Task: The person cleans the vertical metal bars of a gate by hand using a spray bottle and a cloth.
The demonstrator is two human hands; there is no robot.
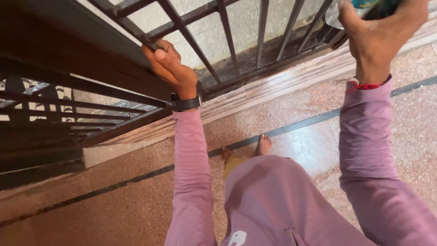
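Note:
My left hand (169, 67) is closed around the dark top rail (132, 26) of a metal balcony railing, with a black watch at the wrist. My right hand (380, 34) is raised at the top right and grips an object (364, 3) that is mostly cut off by the frame edge; it looks like a clear bottle with a dark part, but I cannot tell for sure. A red thread circles the right wrist. Both arms wear mauve sleeves.
The railing's vertical bars (261, 32) stand on a stone ledge (273, 86). Below is a speckled pinkish floor (136, 205) with dark inlay strips. My bare feet (263, 145) stand close to the ledge. A second barred section (54, 114) lies at the left.

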